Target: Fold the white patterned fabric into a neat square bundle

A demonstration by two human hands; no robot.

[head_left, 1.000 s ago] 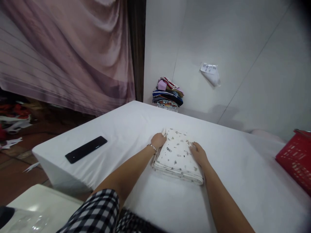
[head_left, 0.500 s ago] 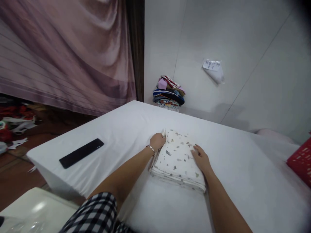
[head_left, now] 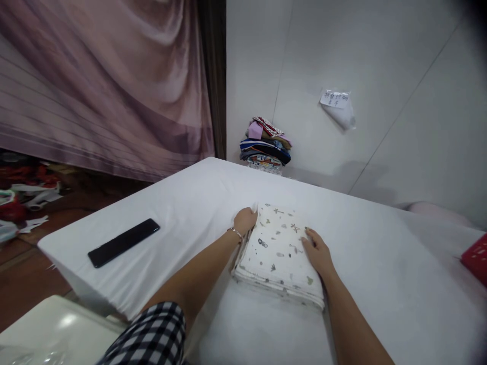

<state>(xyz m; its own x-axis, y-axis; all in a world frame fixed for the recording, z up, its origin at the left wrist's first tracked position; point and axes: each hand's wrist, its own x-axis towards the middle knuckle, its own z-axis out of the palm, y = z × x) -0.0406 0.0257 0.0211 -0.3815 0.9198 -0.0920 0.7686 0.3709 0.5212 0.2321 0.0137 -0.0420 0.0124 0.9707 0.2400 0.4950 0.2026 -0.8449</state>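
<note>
A white cloth [head_left: 279,253] with small leaf-like prints lies folded into a thick, layered rectangle on the white-covered table [head_left: 182,203]. At its far left edge, my left hand [head_left: 245,221] is closed on the cloth, with the fingertips partly hidden. A bracelet [head_left: 236,233] circles the left wrist. My right hand [head_left: 318,252] rests against the right edge, thumb and forefinger stretched apart over the top layer. Its other fingers are hard to make out.
A black phone-like slab [head_left: 124,242] lies on the table's left side. Folded fabrics [head_left: 265,144] are stacked beyond the far edge, by the wall. A red object [head_left: 475,261] stands at far right, a pale stool-like surface [head_left: 57,324] at lower left. A pinkish curtain [head_left: 114,86] hangs behind.
The view has shifted slightly. The folded cloth lies nearly as before, with both hands still at its sides. The right hand's thumb and forefinger show a little more clearly.
</note>
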